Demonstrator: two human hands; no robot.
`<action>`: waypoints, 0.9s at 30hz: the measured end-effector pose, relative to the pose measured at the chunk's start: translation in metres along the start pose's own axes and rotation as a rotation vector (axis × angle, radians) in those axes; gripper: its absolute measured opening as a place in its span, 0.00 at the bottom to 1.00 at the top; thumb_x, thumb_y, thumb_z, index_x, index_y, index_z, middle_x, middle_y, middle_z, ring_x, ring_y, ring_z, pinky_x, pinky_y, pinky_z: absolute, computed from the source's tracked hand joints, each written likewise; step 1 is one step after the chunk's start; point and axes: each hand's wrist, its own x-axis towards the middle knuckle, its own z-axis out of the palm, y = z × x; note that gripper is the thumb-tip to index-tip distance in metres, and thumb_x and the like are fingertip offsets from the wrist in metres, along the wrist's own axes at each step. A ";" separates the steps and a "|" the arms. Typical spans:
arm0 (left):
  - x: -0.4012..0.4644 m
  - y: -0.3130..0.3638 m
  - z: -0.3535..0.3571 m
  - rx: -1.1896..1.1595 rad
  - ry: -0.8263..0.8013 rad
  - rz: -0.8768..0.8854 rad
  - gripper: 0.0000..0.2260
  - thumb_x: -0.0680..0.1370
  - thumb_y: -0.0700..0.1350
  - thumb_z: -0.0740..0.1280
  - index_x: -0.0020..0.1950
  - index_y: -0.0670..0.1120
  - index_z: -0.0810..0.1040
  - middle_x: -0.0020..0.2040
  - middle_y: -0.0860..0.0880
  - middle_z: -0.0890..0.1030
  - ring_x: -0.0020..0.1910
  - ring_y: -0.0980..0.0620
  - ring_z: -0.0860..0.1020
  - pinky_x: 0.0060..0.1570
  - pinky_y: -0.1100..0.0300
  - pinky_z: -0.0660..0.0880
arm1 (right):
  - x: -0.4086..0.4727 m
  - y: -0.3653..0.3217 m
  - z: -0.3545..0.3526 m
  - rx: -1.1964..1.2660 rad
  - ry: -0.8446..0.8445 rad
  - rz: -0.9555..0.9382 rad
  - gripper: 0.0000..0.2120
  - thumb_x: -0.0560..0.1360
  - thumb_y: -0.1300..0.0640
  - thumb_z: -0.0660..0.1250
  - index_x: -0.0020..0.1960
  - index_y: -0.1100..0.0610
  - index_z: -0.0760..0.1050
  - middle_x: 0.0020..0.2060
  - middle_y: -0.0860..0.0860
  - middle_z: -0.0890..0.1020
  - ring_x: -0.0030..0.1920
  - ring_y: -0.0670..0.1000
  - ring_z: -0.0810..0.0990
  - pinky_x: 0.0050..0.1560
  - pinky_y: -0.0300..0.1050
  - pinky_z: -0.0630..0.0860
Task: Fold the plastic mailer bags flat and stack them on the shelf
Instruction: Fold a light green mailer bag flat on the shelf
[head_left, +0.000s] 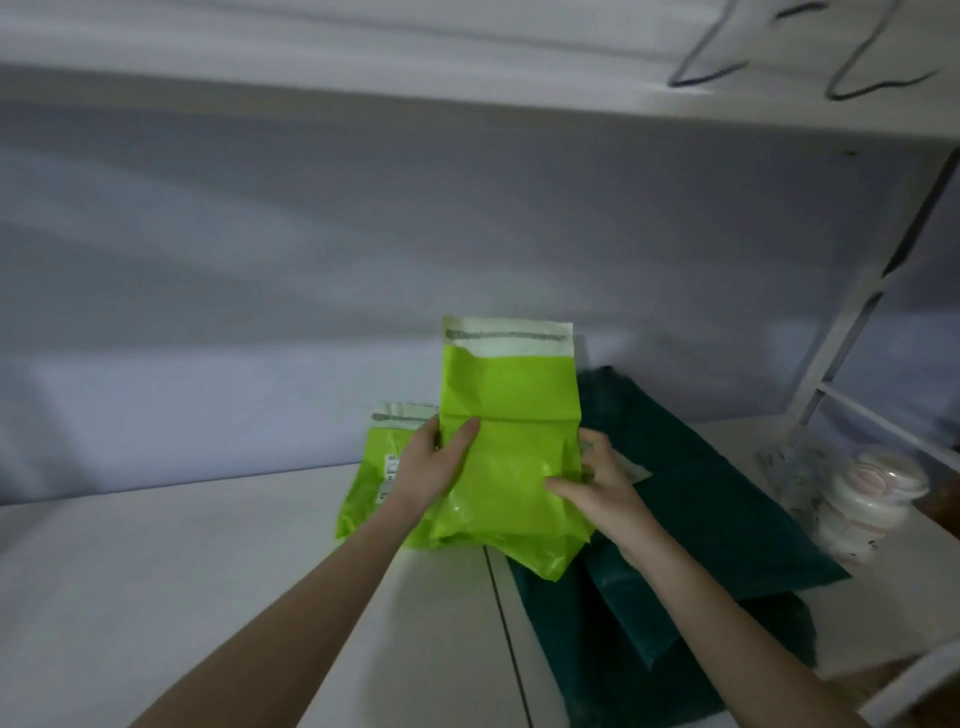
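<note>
Both hands grip the same lime green mailer bag (511, 415), which stands upright above the white shelf (208, 571) with its pale adhesive flap at the top. The left hand (428, 467) holds the bag's left edge, thumb laid across the front just below a crease and the other fingers hidden behind the plastic. The right hand (597, 480) holds the bag's right edge lower down, thumb pressed on the front face and fingers curled round the back. The lower part of this bag is crumpled and hangs down to the shelf surface. Just left of the held bag, partly behind the left hand, a second lime green mailer bag (371, 493) lies on the shelf with its own pale flap away from the person and small labels on its front. Right of the held bag and partly under it, dark green mailer bags (727, 519) lie overlapping on the shelf, reaching toward the near edge. Farther right of the held bag, past the dark green ones, a stack of round white packages (862, 499) sits beside the shelf's white frame (852, 332). Above the held bag runs an upper shelf board (363, 98), with a thin dark wire (857, 83) lying on it to the right.
</note>
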 end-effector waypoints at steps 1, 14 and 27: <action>-0.003 -0.005 -0.012 0.012 0.016 0.004 0.16 0.76 0.55 0.67 0.58 0.47 0.79 0.55 0.48 0.82 0.54 0.50 0.80 0.59 0.50 0.75 | 0.001 -0.002 0.011 0.007 0.005 0.003 0.24 0.73 0.59 0.70 0.64 0.49 0.63 0.55 0.51 0.76 0.51 0.47 0.76 0.43 0.41 0.72; -0.060 -0.083 -0.185 0.029 0.139 -0.109 0.14 0.78 0.55 0.62 0.59 0.50 0.75 0.55 0.50 0.80 0.56 0.49 0.78 0.59 0.49 0.74 | -0.021 -0.005 0.200 0.048 -0.126 0.015 0.22 0.72 0.65 0.69 0.58 0.50 0.62 0.49 0.53 0.78 0.44 0.45 0.78 0.49 0.42 0.74; -0.125 -0.184 -0.260 0.461 0.089 -0.263 0.28 0.81 0.54 0.53 0.77 0.42 0.51 0.76 0.43 0.56 0.74 0.45 0.56 0.71 0.56 0.53 | -0.096 0.053 0.301 -0.357 -0.143 0.103 0.36 0.71 0.56 0.72 0.72 0.59 0.56 0.66 0.56 0.69 0.66 0.55 0.69 0.63 0.47 0.68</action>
